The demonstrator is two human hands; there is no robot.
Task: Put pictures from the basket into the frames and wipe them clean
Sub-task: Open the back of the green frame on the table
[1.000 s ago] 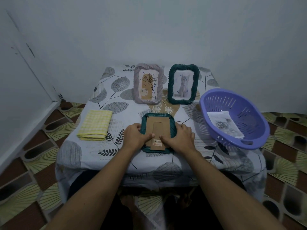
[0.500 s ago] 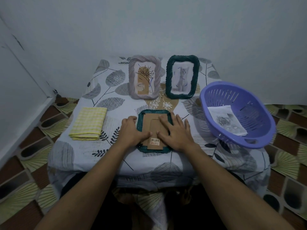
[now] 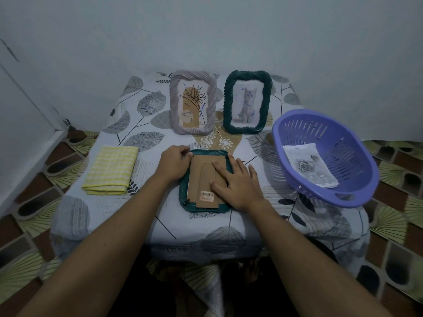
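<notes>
right hand [image 3: 238, 186] flat on frame [image 3: 201, 177], left [image 3: 174, 163] perhaps pinching

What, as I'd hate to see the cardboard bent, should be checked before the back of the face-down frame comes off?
1. Face-down frame lies flat on the table, back up: ok.
2. Right hand presses flat on the cardboard backing: ok.
3. Left hand grips the frame's far left corner: ok.
4. Backing clips released: cannot tell, too small to see.
5. Rose picture lies ready in the basket: ok.
6. Yellow cloth lies folded on the left for wiping: ok.
</notes>
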